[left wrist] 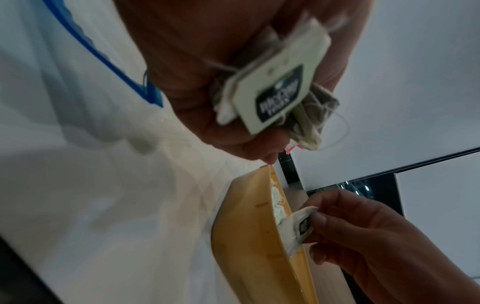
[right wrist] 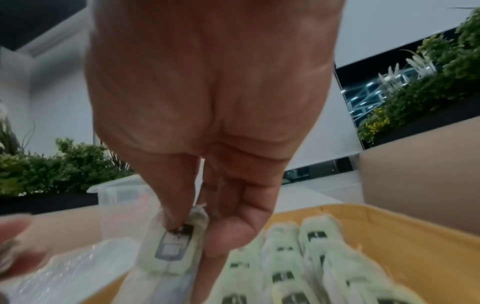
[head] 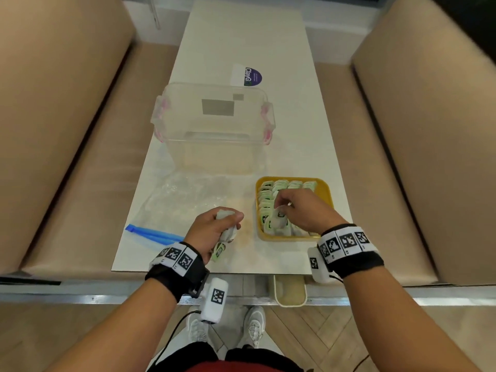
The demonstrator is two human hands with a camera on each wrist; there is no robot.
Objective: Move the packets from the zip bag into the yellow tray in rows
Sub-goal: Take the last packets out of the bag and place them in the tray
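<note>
The yellow tray (head: 326, 193) sits on the white table (head: 241, 44) at the near right, with rows of pale green tea packets (head: 295, 183) standing in it. My right hand (head: 281, 208) is over the tray's left side and pinches one packet (right wrist: 172, 246) between thumb and fingers at the near-left rows. My left hand (head: 222, 229) hovers left of the tray and grips a bunch of packets (left wrist: 275, 90) with tags and strings hanging out. The clear zip bag (head: 171, 208) with a blue zip strip (head: 150, 232) lies flat on the table to the left.
A clear plastic box (head: 214, 124) with pink latches stands behind the bag and tray. A round purple sticker (head: 252, 76) lies farther back. Tan padded benches (head: 67, 130) flank the table on both sides. A small cream bin (head: 290, 291) hangs below the near edge.
</note>
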